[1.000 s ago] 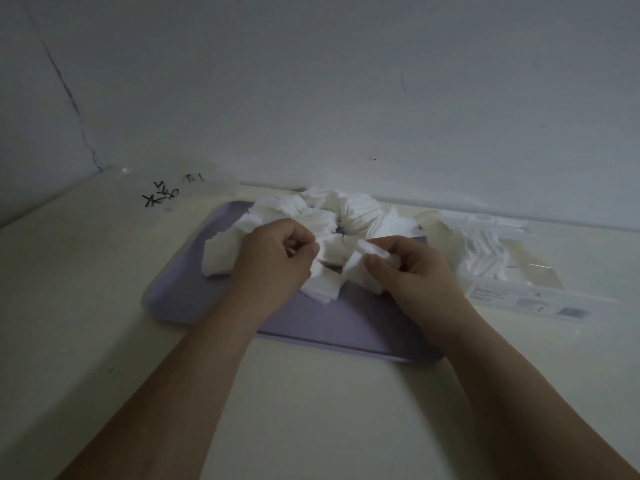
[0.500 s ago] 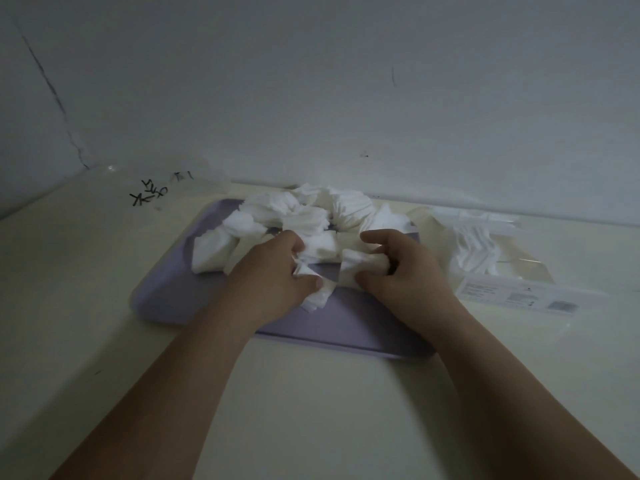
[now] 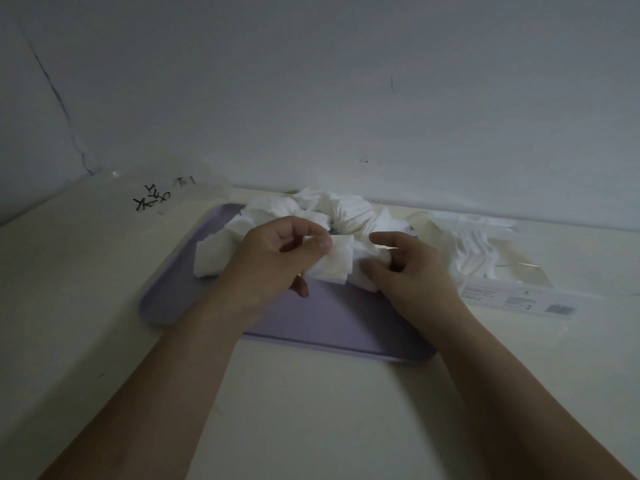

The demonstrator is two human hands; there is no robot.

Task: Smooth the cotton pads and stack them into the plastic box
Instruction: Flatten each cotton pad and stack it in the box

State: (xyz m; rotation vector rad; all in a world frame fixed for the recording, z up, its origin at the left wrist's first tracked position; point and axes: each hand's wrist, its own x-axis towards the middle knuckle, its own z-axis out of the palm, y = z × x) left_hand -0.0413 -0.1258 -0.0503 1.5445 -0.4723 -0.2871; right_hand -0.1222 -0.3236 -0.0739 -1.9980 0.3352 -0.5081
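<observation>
Entry: cotton pads [image 3: 343, 207], loose heap on lilac tray [image 3: 329, 320], table [image 3: 311, 393].
Left hand [image 3: 273, 261] pinches one flat pad [image 3: 337, 258]. Right hand [image 3: 412, 275] grips a crumpled pad [image 3: 375, 259].
Plastic box [image 3: 512, 299] stands right of the tray, partly filled.
Risk: the pinch likely creases corners, and heap neighbours may drag along.

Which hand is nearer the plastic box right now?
Right. The right hand is just left of the plastic box; the left hand, pinching a cotton pad, is farther left over the tray.
</observation>
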